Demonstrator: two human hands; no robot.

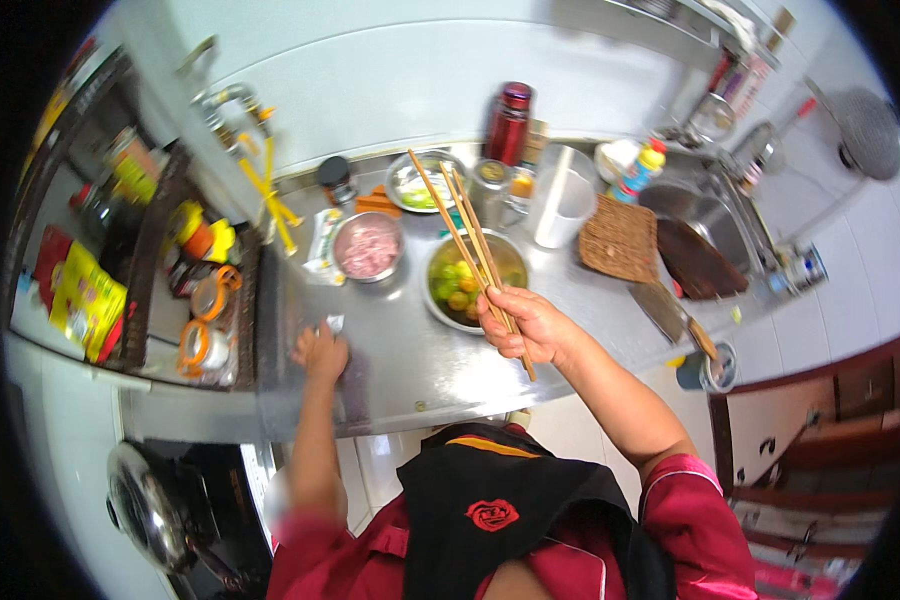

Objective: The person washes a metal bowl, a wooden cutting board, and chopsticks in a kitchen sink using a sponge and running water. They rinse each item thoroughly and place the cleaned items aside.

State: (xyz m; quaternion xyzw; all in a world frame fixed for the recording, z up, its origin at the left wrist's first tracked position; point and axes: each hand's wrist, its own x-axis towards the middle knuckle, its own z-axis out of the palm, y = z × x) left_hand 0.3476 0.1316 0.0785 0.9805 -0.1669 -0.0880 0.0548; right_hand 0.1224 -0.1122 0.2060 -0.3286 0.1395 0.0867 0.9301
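My right hand (521, 326) grips a bundle of several wooden chopsticks (474, 240), their long ends slanting up over the counter. Behind it and partly hidden is a metal bowl (433, 300) holding liquid with green and yellow round pieces. My left hand (321, 352), blurred, is low over the left part of the steel counter, beside a small white scrap (335, 322). Whether its fingers hold anything is unclear. Farther back, a smaller metal bowl (399, 262) contains pink minced meat (369, 251), with a white printed packet (322, 247) at its left.
Along the back stand a dark-lidded jar (335, 180), a metal plate (461, 161), a red thermos (510, 124) and a plastic jug (581, 202). A cleaver (660, 311) lies right, its handle past the counter edge, near a woven mat (619, 238) and sink (727, 202). Shelves (157, 285) flank the left.
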